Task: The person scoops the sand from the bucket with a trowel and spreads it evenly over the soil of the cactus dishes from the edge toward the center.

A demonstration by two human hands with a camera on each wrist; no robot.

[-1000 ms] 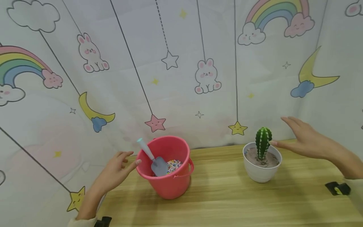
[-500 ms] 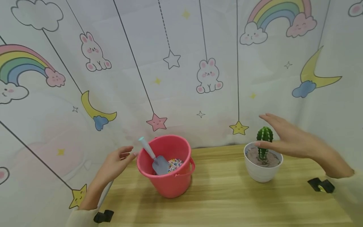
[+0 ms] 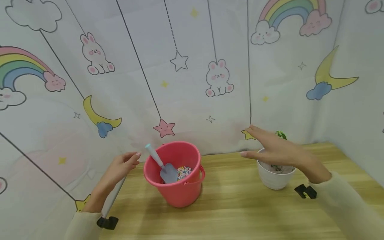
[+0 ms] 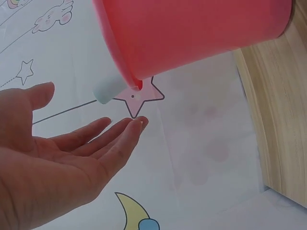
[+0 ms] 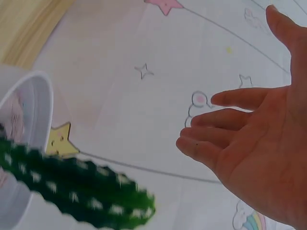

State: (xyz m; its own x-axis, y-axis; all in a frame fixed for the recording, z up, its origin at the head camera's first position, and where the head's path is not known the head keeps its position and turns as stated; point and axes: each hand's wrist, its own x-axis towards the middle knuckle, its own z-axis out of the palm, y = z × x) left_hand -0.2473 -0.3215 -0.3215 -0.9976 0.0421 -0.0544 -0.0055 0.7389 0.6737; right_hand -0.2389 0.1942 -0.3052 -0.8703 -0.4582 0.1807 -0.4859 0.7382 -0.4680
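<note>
Thumb and fingers are held apart on left hand (image 3: 118,169) and right hand (image 3: 277,148). In the head view, the bucket (image 3: 180,194), scoop (image 3: 169,173) inside, is seen at the left's three o'clock; the pot (image 3: 273,180) with cactus (image 5: 81,187), at the right's six.

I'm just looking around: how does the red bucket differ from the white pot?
The red bucket looks bigger; the white pot is smaller. The bucket holds a small shovel and multicoloured beads, while a green cactus stands in the pot. Both have round, open tops and stand upright on the wooden table.
</note>
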